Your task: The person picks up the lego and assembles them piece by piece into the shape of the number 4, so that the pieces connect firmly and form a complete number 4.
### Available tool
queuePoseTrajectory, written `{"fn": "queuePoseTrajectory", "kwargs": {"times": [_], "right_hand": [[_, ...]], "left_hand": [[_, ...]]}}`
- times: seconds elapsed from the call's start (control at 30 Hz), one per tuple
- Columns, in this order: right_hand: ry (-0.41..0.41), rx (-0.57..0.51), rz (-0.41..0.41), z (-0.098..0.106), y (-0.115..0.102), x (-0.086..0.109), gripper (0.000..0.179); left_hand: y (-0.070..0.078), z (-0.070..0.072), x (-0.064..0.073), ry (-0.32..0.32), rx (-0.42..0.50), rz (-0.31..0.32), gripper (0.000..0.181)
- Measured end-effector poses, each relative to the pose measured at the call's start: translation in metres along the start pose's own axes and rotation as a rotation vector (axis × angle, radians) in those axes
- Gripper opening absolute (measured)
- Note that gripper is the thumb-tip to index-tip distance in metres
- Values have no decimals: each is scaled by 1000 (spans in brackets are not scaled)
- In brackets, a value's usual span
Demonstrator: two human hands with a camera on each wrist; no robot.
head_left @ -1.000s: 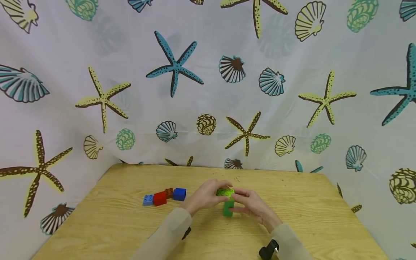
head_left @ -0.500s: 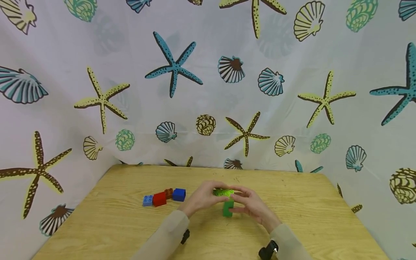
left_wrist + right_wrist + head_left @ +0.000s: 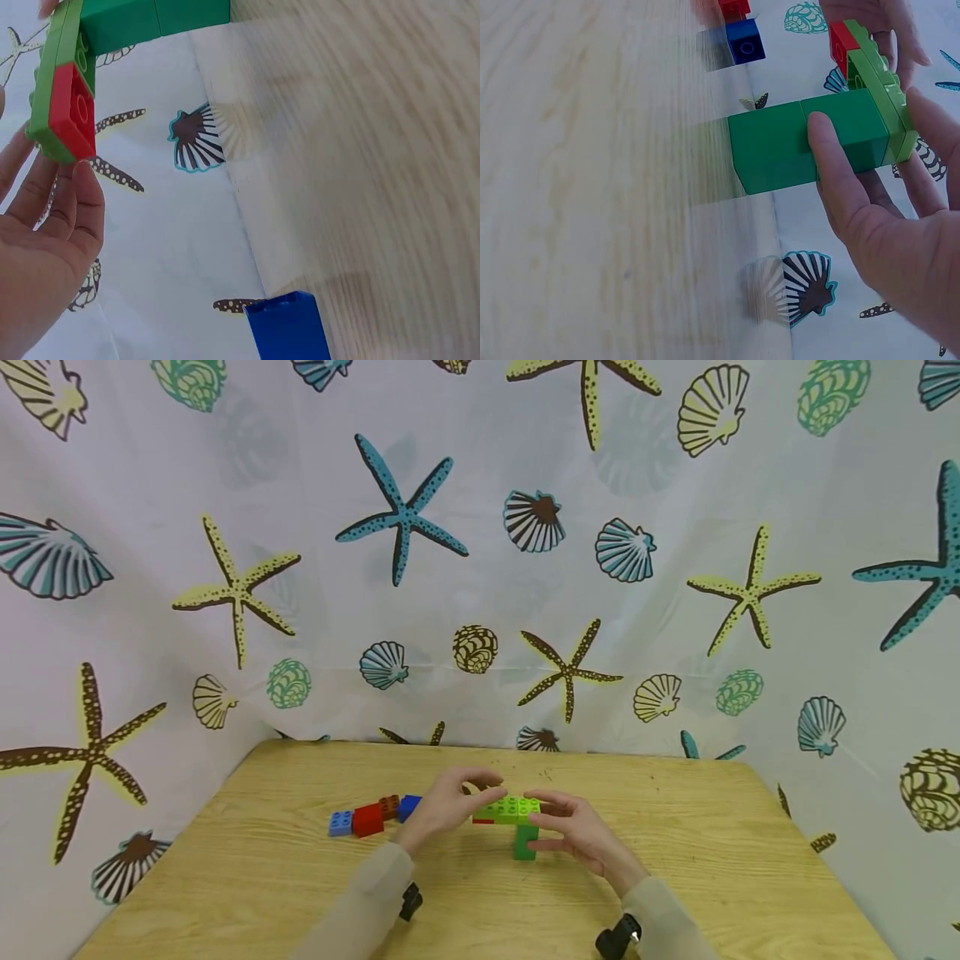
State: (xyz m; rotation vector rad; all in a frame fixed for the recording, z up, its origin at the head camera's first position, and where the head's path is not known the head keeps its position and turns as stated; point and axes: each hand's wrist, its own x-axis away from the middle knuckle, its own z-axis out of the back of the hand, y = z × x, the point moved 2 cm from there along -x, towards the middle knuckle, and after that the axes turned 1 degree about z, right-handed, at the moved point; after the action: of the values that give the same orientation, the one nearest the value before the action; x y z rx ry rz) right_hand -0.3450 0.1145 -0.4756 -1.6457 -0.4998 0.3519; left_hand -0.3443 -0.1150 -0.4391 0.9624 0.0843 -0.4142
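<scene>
Two green toy bricks stand stacked upright on the table. Across their top lies a studded lime-green section that juts out to the left, with a red brick under its free end. My right hand holds the green stack and the lime section at their right end, one fingertip on the green side. My left hand is at the free left end, fingers loosely spread around it. In the left wrist view its fingertips lie right at the lime edge, by the red brick.
Left of my hands, a light blue brick, a red brick, a brown brick and a dark blue brick lie in a group on the wooden table. A shell-patterned cloth hangs behind.
My left hand has moved left along the lime-green section to its free end, uncovering more studs and the red brick below. My right hand has stayed at the green stack.
</scene>
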Motion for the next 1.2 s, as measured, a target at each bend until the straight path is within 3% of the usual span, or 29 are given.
{"fn": "queuePoseTrajectory", "kwargs": {"times": [0.33,0.63,0.83,1.03,1.2], "right_hand": [[-4,-8,4,0,-2,2,56],[-4,-8,3,-1,-3,2,55],[7,5,0,-1,-2,1,55],[2,7,-4,-1,-2,0,58],[0,10,-6,0,-2,1,60]], "left_hand": [[-22,23,4,57,103,116,29],[-40,41,6,12,171,115,31],[-54,51,7,-44,140,109,28],[-64,64,11,-106,53,55,26],[-71,73,12,-131,32,59,29]]}}
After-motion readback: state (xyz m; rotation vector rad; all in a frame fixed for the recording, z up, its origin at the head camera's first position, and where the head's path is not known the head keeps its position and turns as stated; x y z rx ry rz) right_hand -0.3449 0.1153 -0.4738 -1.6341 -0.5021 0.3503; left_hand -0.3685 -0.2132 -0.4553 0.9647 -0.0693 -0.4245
